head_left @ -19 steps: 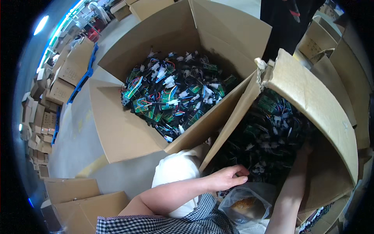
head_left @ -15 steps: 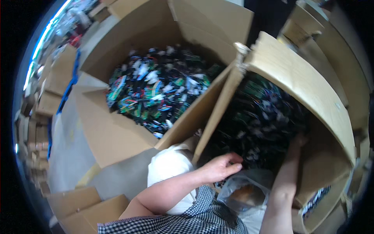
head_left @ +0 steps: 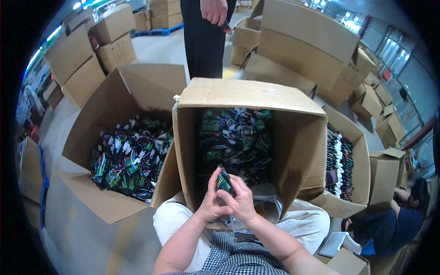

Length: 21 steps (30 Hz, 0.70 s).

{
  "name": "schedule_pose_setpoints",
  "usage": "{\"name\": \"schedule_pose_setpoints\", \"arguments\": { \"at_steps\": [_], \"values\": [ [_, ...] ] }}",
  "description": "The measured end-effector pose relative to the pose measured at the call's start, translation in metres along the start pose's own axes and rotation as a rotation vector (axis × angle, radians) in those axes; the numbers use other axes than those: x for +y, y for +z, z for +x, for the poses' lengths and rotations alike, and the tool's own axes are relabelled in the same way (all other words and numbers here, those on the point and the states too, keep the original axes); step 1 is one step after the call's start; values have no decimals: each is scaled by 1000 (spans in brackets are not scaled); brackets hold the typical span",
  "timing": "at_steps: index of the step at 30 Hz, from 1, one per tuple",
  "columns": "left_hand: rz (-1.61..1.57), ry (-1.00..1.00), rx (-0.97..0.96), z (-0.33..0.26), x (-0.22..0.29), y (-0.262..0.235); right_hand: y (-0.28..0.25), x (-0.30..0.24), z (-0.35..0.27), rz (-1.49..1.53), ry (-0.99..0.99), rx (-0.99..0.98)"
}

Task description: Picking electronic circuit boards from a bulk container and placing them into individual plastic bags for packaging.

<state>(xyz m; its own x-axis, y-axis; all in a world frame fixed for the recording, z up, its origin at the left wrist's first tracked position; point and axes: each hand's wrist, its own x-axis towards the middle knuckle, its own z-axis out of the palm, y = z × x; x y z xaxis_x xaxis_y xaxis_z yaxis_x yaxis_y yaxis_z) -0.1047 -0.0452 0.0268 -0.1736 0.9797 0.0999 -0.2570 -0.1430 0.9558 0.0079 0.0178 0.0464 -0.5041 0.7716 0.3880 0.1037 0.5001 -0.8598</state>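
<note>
A small green circuit board [head_left: 224, 184] with wires and a dark part on it is held up between both my hands. My left hand [head_left: 211, 200] pinches it from the left. On the other side, my right hand [head_left: 241, 200] grips it with thumb and fingers. Just beyond them opens a large cardboard box [head_left: 252, 95], which holds a heap of wired green circuit boards [head_left: 236, 130] with black and white parts. A clear plastic bag [head_left: 275, 201] hangs at the box's near edge by my right forearm, with something orange-brown inside.
To the left an open carton [head_left: 85, 142] holds more wired boards [head_left: 130, 160]. On the right, another carton [head_left: 362, 158] contains black and white bundles in rows. A person in dark trousers [head_left: 201, 46] stands beyond the middle box; another person [head_left: 389, 224] sits at far right.
My right hand has come up out of the middle box and met my left hand, and a circuit board is now between them. The view has swung toward the right.
</note>
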Motion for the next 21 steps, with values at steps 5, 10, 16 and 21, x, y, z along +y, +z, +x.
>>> {"name": "schedule_pose_setpoints", "arguments": {
  "at_steps": [5,10,16,21],
  "values": [
    [-156,-59,-28,-22,-12,9,-21,11,-46,208,140,-308],
    [-96,-202,-127,-29,-11,15,-42,6,-72,116,157,-209],
    [-327,-335,114,-37,-9,12,-81,2,-91,343,459,155],
    [-673,-524,-408,-72,-20,26,-56,-25,-97,671,473,176]
  ]
}}
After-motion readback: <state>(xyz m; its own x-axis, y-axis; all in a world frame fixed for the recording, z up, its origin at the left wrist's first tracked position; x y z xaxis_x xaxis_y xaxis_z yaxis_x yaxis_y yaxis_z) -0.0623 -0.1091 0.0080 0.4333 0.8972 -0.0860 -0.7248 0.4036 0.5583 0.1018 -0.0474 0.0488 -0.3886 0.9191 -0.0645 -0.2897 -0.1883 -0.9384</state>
